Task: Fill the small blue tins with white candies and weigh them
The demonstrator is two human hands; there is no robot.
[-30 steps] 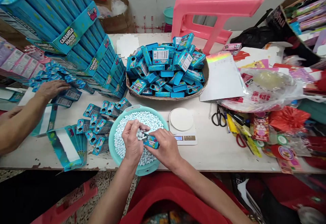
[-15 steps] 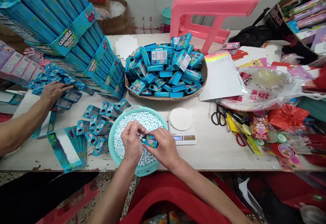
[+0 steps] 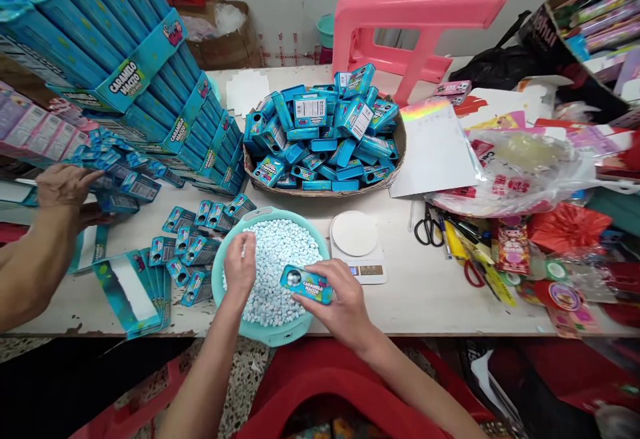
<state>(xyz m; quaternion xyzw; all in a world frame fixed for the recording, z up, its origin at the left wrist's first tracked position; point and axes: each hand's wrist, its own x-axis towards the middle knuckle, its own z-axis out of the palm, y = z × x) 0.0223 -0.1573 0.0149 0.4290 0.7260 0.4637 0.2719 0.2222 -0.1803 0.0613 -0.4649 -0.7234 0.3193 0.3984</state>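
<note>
Pinching a blue packet (image 3: 307, 284) by its right end between thumb and fingers of the right hand (image 3: 346, 298), over the right part of the basin (image 3: 273, 334); letting the holed end jut toward the basin's middle, clear of the grip; holding the left hand (image 3: 240, 263) curled above its left side, cannot tell whether around anything; facing pale pellets (image 3: 280, 246) inside, a scale (image 3: 356, 234) rightward, a heaped carton (image 3: 402, 146) beyond.

Blue lettered box (image 3: 314, 285) tilting slightly, lower centre of frame, round opening (image 3: 293, 278) showing whitish pellets; loose pellets (image 3: 280, 242) filling turquoise basin (image 3: 278, 337).
</note>
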